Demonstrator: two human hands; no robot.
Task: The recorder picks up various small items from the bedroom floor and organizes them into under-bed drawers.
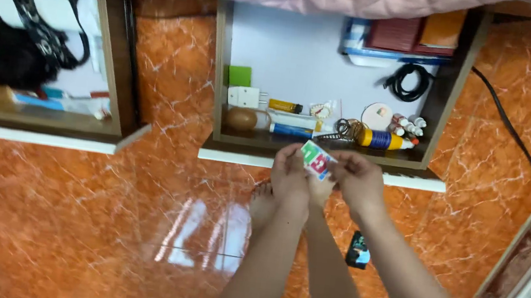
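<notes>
Packet point(316, 159), small and colourful, held between the fingers of left hand point(291, 172) and right hand point(357, 177) above an open drawer point(319, 150).

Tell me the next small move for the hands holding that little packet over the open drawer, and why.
Probably lower the small packet forward into the open drawer. Both the left hand and right hand pinch it just above the drawer's front edge, and bare white drawer floor shows behind the clutter along the front.

Both forearms are bare to the elbow, no sleeves showing; left hand point(291, 172) and right hand point(358, 179) carry no rings, watch or gloves.
</notes>
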